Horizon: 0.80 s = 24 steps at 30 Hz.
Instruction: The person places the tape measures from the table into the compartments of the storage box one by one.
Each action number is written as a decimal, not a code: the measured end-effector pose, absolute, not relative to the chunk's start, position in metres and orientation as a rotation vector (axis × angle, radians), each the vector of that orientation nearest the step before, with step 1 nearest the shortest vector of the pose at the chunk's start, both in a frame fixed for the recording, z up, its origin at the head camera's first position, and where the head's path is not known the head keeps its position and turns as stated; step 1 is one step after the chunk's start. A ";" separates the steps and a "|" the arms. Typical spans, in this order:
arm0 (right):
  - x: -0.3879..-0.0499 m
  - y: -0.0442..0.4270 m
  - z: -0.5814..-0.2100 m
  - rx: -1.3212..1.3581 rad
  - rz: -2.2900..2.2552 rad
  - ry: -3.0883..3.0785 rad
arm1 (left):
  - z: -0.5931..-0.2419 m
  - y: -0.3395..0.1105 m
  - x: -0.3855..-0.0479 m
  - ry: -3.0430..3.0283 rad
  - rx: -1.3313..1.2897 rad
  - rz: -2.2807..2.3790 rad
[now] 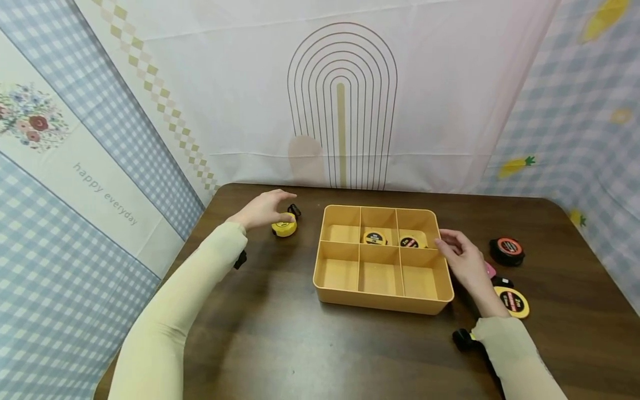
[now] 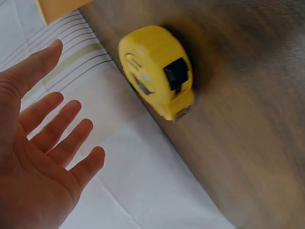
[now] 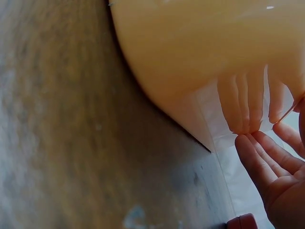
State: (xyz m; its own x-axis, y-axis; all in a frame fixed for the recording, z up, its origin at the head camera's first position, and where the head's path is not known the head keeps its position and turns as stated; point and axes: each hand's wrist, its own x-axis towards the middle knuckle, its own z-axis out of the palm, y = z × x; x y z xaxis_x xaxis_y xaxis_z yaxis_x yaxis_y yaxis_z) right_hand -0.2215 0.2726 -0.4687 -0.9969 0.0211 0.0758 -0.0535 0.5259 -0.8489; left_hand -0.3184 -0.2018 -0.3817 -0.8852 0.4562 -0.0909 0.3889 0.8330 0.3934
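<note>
My left hand (image 1: 264, 210) reaches over a yellow tape measure (image 1: 284, 226) on the left of the table, thumb and fingers spread. In the left wrist view, the tape measure (image 2: 155, 71) stands apart from the hand (image 2: 47, 138). On the right, my right hand (image 1: 464, 256) pinches the side wall of a yellow divided box (image 1: 385, 300), its thumb at the rim and its fingers against the outside. That glossy wall (image 3: 190, 43) mirrors the fingers in the right wrist view. Two tape measures lie in the box, one (image 1: 375, 238) in the back middle compartment, another (image 1: 411, 241) back right.
To the right lie a black and orange tape measure (image 1: 507, 251), a yellow and black one (image 1: 513, 303) and a pink item (image 1: 490, 270) partly behind the hand. Small black pieces sit beside the left sleeve (image 1: 240, 259) and right sleeve. A patterned cloth (image 1: 440, 83) hangs behind the table.
</note>
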 end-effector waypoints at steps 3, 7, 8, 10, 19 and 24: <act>-0.221 0.273 -0.468 0.026 1.502 -2.679 | -0.387 -0.205 -0.318 2.836 0.637 0.561; -0.221 0.273 -0.468 0.018 1.502 -2.680 | -0.395 -0.209 -0.319 2.835 0.612 0.576; -0.222 0.273 -0.468 0.017 1.500 -2.679 | -0.397 -0.210 -0.319 2.834 0.607 0.577; -0.222 0.273 -0.468 0.014 1.499 -2.678 | -0.402 -0.211 -0.319 2.833 0.605 0.573; -0.222 0.273 -0.467 0.024 1.476 -2.709 | -0.419 -0.216 -0.317 2.816 0.575 0.600; -0.222 0.274 -0.467 0.013 1.474 -2.711 | -0.427 -0.216 -0.317 2.813 0.537 0.599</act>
